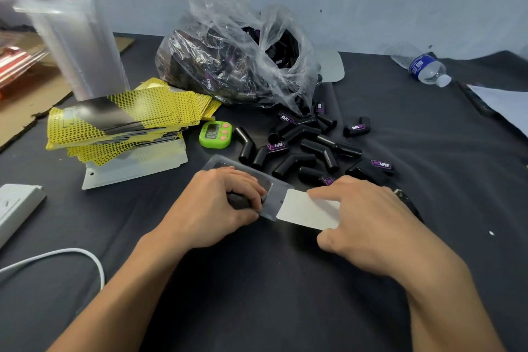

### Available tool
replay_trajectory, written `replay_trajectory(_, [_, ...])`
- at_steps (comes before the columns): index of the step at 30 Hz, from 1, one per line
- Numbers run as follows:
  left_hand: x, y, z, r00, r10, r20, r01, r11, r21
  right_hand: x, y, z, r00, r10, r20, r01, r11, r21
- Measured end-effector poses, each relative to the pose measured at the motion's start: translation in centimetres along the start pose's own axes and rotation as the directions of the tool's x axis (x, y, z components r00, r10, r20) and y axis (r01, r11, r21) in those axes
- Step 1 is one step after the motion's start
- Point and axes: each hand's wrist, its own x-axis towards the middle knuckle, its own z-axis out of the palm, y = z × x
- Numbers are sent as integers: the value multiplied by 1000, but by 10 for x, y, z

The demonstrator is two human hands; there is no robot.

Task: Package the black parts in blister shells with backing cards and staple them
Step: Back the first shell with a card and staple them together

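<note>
A clear blister shell lies on the dark cloth in front of me with a black part inside it. My left hand curls over the shell and grips it with the part. My right hand pinches a backing card, white side up, whose left edge overlaps the shell's right end. Several loose black bent tube parts lie just beyond my hands. A stack of yellow-dotted backing cards sits at the left.
A clear plastic bag of more black parts stands behind the loose pile. A tall stack of clear shells rises at the left. A green timer, a water bottle, a white cable and cardboard surround the work spot.
</note>
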Motion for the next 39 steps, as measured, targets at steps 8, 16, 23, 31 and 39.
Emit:
replay_trajectory(8, [0,3,-3,999,18,35,-19,1000,24,2,-7,6,993,-55,-100,43,991,-123])
replay_trajectory(16, [-1,2,-3,1000,8,7,-8,1000,-12,3,-13,7,990,-82,-117,64,987,-148])
replay_trajectory(23, [-1,2,-1,1000,-1,17,1,1000,13,5,-11,6,992,-95,-87,88,993,-83])
replay_trajectory(31, [0,1,-3,999,-36,-2,36,999,-24,5,-1,0,990,-5,-144,-1,999,-40])
replay_trajectory(39, [1,-2,-1,999,-31,-29,30,999,-24,-12,15,-5,988,74,-136,-49,982,181])
